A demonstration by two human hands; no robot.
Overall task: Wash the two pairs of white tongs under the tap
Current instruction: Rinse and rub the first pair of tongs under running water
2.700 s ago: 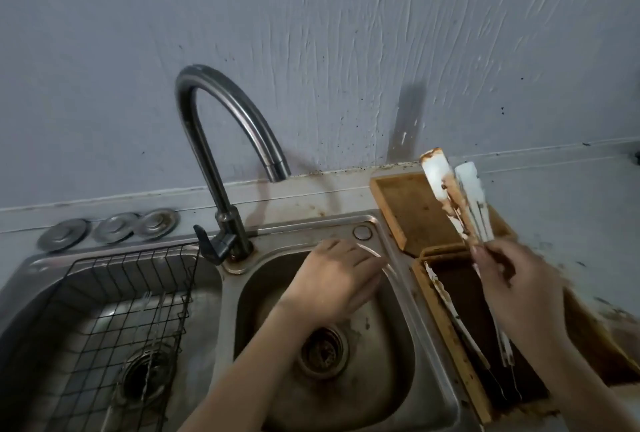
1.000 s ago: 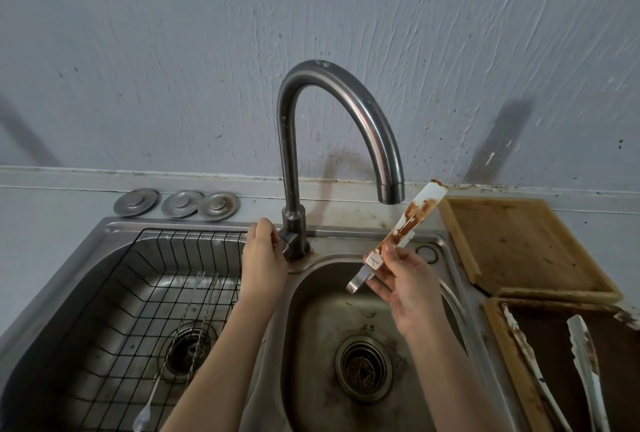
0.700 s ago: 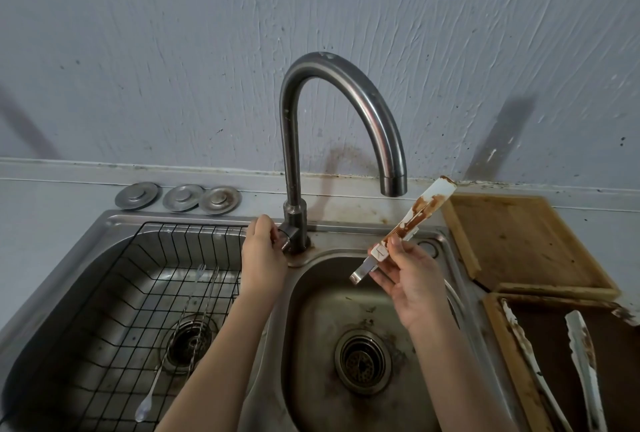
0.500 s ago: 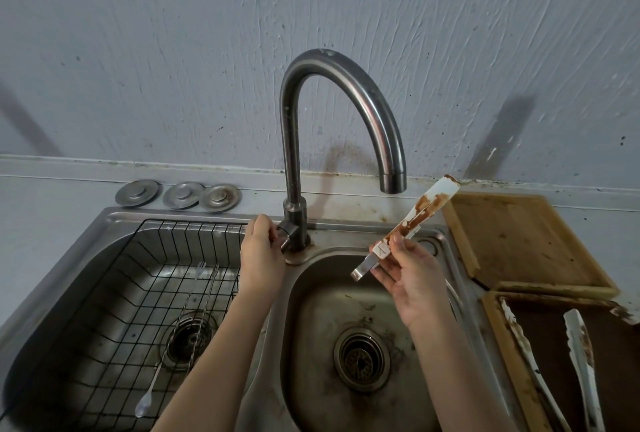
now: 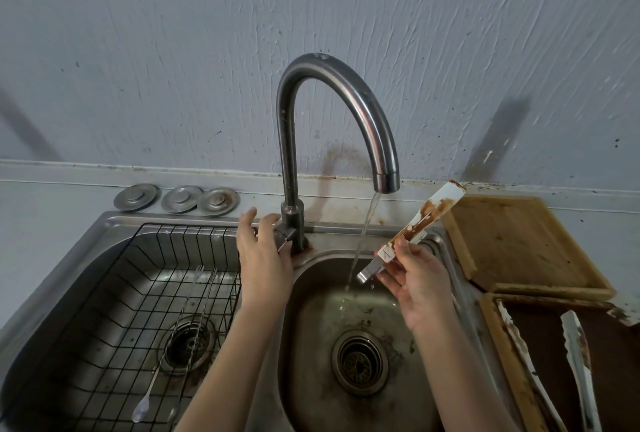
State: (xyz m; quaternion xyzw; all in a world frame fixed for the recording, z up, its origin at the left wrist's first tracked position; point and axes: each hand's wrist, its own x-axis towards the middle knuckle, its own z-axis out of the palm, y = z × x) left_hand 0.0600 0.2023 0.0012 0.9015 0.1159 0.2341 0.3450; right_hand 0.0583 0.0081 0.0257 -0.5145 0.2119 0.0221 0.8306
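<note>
Steel sink (image 5: 420, 250) and tap (image 5: 341, 85) filled your view, water running into the right basin. Your left hand (image 5: 265, 267) rested at the tap lever, fingers loosely apart; your right hand (image 5: 417, 288) had its fingers clamped on the hinge end of one sauce-smeared pair of white tongs (image 5: 420, 220), just beside the stream. Thin, light and probably slick when wet, they wanted that firm hinge grip. The second pair (image 5: 575, 359) lay in the tray at right, cut off by the frame.
</note>
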